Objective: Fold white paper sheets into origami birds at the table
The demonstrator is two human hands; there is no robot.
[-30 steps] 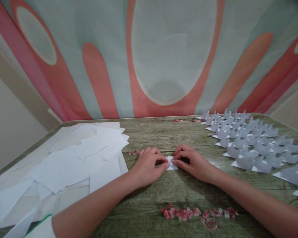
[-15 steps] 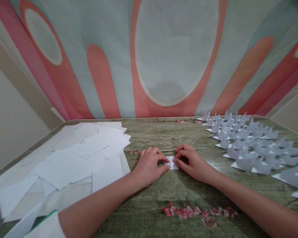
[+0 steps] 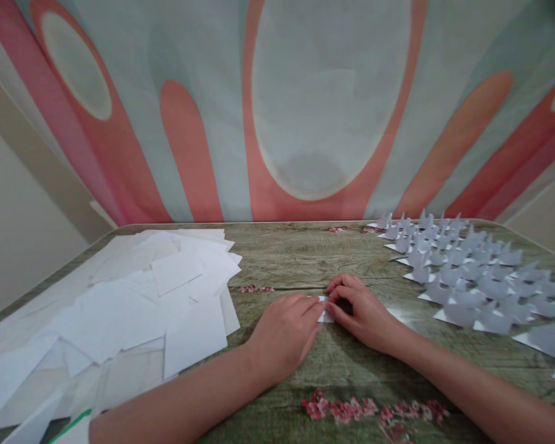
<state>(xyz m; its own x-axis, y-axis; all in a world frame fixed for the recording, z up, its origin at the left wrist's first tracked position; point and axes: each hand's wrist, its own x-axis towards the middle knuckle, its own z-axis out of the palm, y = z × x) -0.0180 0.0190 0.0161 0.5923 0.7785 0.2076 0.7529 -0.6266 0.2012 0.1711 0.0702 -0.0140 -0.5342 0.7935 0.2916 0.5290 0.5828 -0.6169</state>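
A small folded piece of white paper [image 3: 325, 316] lies on the table between my two hands, mostly covered by fingers. My left hand [image 3: 287, 330] rests palm down over its left side, with the fingers close together and pressed on the paper. From the right, my right hand [image 3: 358, 308] pinches the paper's edge between thumb and fingertips. The folds under my fingers are hidden.
Loose white paper sheets [image 3: 194, 314] spread in an overlapping pile on the left. Rows of small folded white paper figures [image 3: 462, 308] stand on the right. The wood-patterned table [image 3: 287, 253] has pink flower prints and meets a patterned wall hanging [image 3: 328, 123].
My left hand has turned and moved toward the right, its fingers now laid across the paper instead of pinching its left edge. The right hand keeps its pinch. The view has shifted slightly.
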